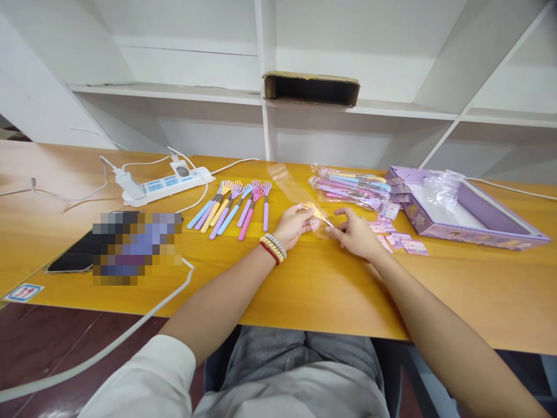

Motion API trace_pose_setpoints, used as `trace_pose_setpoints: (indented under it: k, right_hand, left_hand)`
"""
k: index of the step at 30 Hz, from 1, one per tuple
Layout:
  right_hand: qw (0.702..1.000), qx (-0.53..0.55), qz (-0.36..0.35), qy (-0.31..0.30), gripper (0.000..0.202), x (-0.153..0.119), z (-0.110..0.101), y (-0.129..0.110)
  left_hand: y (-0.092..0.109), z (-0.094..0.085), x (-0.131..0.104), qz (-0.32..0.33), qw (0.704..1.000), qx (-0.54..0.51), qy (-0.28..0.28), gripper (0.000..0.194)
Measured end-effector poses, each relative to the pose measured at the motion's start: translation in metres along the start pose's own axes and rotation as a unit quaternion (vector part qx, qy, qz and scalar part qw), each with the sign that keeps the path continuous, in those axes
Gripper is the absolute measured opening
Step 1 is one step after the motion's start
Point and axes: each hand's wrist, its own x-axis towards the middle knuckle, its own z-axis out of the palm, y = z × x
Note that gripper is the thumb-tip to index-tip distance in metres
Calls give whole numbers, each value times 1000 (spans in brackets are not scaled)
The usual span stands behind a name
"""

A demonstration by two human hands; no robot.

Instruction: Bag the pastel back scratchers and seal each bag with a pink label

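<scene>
Our left hand [296, 225] pinches the yellow head of a small claw-shaped tool [317, 212]; our right fingers [338, 232] pinch its shaft above the worktop [300, 290].

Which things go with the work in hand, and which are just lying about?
Likely the job's:
yellow claw tool in the left hand
laid-out tools
bagged tools
cards
purple box

Apparently just lying about:
power strip
black flat item
cardboard box
</scene>
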Motion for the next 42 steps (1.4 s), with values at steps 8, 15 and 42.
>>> trace_pose_setpoints:
  k: [8, 15, 42]
  right_hand:
    - [999, -2, -40, 24, 59, -5, 3, -14]
    - [992, 110, -4, -55, 71, -5, 2, -13]
    - [962, 235, -19, -140, 38, -3, -10, -5]
  left_hand:
    - [-3, 8, -4, 33, 999, -24, -9, 23]
    - [8, 8, 0, 105, 992, -30, 69, 19]
    - [35, -24, 9, 43, 990, -95, 91, 31]
